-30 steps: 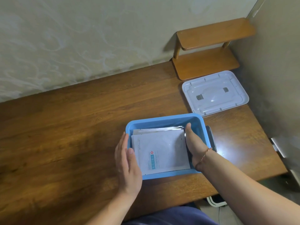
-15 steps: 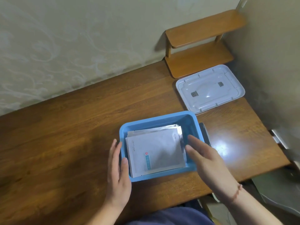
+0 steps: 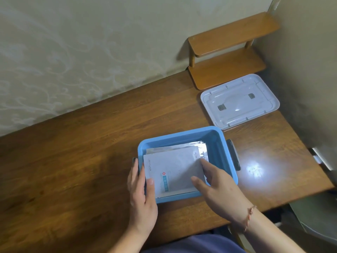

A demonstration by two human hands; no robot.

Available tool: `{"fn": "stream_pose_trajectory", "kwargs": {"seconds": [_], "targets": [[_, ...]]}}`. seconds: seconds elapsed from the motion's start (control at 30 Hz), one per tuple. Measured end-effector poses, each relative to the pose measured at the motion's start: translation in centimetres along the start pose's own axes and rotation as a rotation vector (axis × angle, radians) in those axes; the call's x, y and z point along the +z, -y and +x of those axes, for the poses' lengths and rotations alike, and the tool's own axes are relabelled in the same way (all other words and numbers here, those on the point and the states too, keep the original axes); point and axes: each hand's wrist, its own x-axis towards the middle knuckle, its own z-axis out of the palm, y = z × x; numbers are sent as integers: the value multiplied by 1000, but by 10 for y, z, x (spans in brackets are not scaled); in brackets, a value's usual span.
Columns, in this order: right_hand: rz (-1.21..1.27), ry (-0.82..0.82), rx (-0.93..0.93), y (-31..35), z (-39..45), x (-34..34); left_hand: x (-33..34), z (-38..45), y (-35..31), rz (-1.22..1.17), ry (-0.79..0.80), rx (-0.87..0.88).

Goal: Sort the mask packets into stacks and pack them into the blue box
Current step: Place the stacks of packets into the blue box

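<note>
A smooth, rounded-cornered blue plastic box sits on a glossy brown wooden table with visible plank grain; a bright glare spot shines on the wood just right of the box. Inside the box lies a stack of flat mask packets, the top one a matte white rectangle with grey lettering along its left edge, a small red mark and a blue strip; silvery foil edges of the packets beneath fan out at the far and right sides; the stack fills most of the box floor, leaving a bare blue strip on the right. The left hand rests flat against the box's left wall, fingers extended and loose, the thumb lying on the top packet's near-left corner; it clasps nothing. The right hand reaches over the near-right rim, thumb and fingers spread and pressing on the top packet's right edge; whether it pinches the packet cannot be told; a thin red cord bracelet circles that wrist. A shallow white plastic lid lies upturned near the table's far-right corner, apart from the box; behind it stands a small two-tier wooden shelf against the pale patterned wall.
</note>
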Motion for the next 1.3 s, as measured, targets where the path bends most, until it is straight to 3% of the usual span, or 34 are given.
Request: {"fn": "stream_pose_trajectory", "kwargs": {"seconds": [0.13, 0.27, 0.5, 0.63, 0.93, 1.1, 1.3], "targets": [[-61, 6, 19, -4, 0, -11, -6, 0, 0, -82, -1, -77], [-82, -171, 105, -1, 10, -23, -11, 6, 0, -90, -58, -105], [0, -103, 162, -3, 39, -13, -11, 31, -12, -411, -19, -436], [-11, -57, 193, -2, 41, -6, -13, 39, -15, -576, -55, -519], [-15, -60, 257, 7, 46, 5, -16, 34, -11, -543, -79, -453], [9, -123, 240, 7, 42, 0, -15, 26, -9, -303, -80, -289], [174, -129, 275, 12, 62, 2, -9, 30, -7, -223, -88, -138]]}}
